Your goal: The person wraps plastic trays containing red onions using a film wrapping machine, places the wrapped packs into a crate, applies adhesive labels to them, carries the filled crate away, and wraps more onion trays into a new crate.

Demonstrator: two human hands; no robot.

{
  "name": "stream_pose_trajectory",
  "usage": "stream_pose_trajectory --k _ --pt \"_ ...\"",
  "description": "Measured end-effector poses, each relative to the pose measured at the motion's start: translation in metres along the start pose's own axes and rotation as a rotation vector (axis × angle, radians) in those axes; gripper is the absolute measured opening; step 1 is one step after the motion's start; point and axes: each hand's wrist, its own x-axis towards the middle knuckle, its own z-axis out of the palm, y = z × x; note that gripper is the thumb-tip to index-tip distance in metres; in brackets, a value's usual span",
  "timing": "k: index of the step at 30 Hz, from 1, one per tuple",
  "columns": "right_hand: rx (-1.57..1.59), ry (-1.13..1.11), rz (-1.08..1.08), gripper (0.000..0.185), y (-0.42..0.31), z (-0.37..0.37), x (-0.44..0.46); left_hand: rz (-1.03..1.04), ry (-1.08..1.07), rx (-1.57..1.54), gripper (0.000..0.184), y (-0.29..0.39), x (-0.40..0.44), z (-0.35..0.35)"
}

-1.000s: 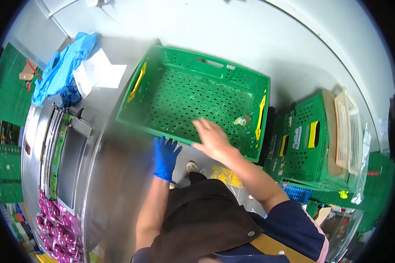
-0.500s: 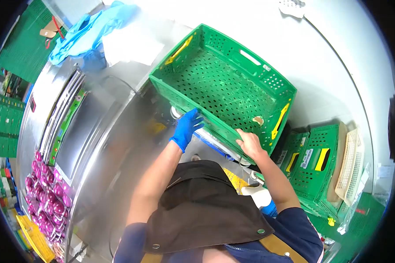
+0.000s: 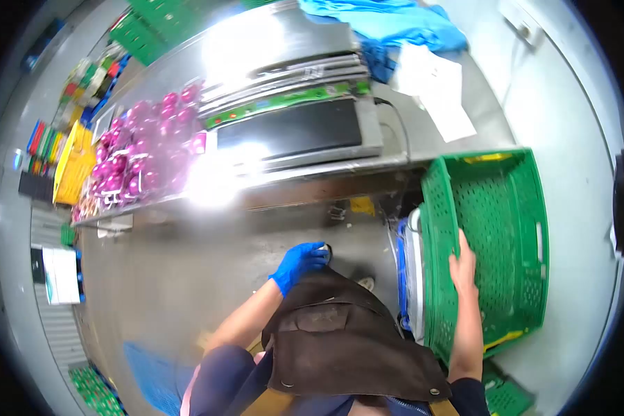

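My left hand (image 3: pixel 301 265), in a blue glove, hangs over the floor in front of the dark apron. Its fingers are together and bent; whether anything is between them does not show. My bare right hand (image 3: pixel 466 267) is at the near rim of a green perforated crate (image 3: pixel 500 256) with yellow handles, its fingers over the rim. On the metal table (image 3: pixel 312 177), at the upper left, lie bags of purple-red onions (image 3: pixel 128 156). Beside them stands a machine with a black plate (image 3: pixel 291 133).
Light blue cloth (image 3: pixel 395 24) and white paper (image 3: pixel 440 90) lie on the table behind the crate. A yellow crate (image 3: pixel 76 163) stands far left, a blue crate (image 3: pixel 156 381) on the floor lower left. A white wall runs along the right.
The view has swung left, so the green crate now appears farther right and the table crosses the top. My left hand has come away from the crate; my right hand stays at its rim.
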Motion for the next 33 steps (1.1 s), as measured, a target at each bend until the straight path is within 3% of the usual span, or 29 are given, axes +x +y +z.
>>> stream_pose_trajectory --k 2,4,7,10,12,14,15,16,17,18,19,21,23,25,26,29,33 --pt "-0.047 -0.064 -0.050 0.068 -0.004 -0.006 -0.002 0.048 0.090 -0.052 0.043 0.022 -0.019 -0.022" --pt "0.000 -0.214 0.210 0.067 -0.018 -0.016 0.000 0.119 0.186 -0.060 0.045 0.022 -0.016 -0.065" --pt "-0.016 -0.243 0.270 0.066 -0.021 -0.021 0.006 0.221 0.352 -0.108 0.045 0.040 0.000 -0.127" --pt "0.162 -0.124 0.270 0.064 -0.019 -0.005 -0.003 0.371 0.562 -0.153 0.043 0.082 0.010 -0.193" --pt "0.062 -0.042 0.315 0.062 -0.018 0.007 -0.006 0.502 0.761 -0.090 0.041 0.116 0.006 -0.240" --pt "-0.255 0.161 0.158 0.057 -0.034 0.017 0.005 0.677 0.959 -0.071 0.041 0.147 -0.021 -0.284" --pt "-0.409 0.266 0.075 0.055 -0.048 0.022 0.017 0.750 1.061 -0.112 0.041 0.163 -0.038 -0.303" --pt "-0.369 0.322 0.087 0.051 -0.076 0.026 0.040 0.796 1.163 -0.271 0.041 0.179 -0.059 -0.323" --pt "-0.327 0.377 0.102 0.046 -0.117 0.032 0.071 0.886 1.322 0.064 0.041 0.180 -0.072 -0.377" --pt "-0.286 0.433 0.117 0.042 -0.156 0.046 0.104 0.953 1.379 0.055 0.042 0.199 -0.090 -0.387" --pt "-0.130 0.397 0.094 0.035 -0.189 0.065 0.135 1.018 1.438 0.049 0.042 0.218 -0.108 -0.397" --pt "0.110 0.319 0.016 0.024 -0.272 0.116 0.199 1.048 1.491 -0.274 0.044 0.277 -0.142 -0.397" --pt "0.323 0.121 -0.290 0.018 -0.376 0.178 0.249 0.999 1.684 -0.176 0.046 0.300 -0.169 -0.457" --pt "0.566 -0.225 -0.361 0.019 -0.475 0.241 0.280 0.844 1.558 -0.161 0.044 0.324 -0.182 -0.484" --pt "0.583 -0.340 -0.512 0.021 -0.508 0.281 0.292 0.767 1.490 -0.151 0.044 0.329 -0.190 -0.496" --pt "0.633 -0.666 -0.802 0.023 -0.610 0.391 0.319 0.699 1.548 0.094 0.040 0.307 -0.181 -0.593" --pt "0.805 -1.037 -0.429 0.027 -0.703 0.536 0.320 0.701 1.521 0.043 0.037 0.293 -0.179 -0.632"
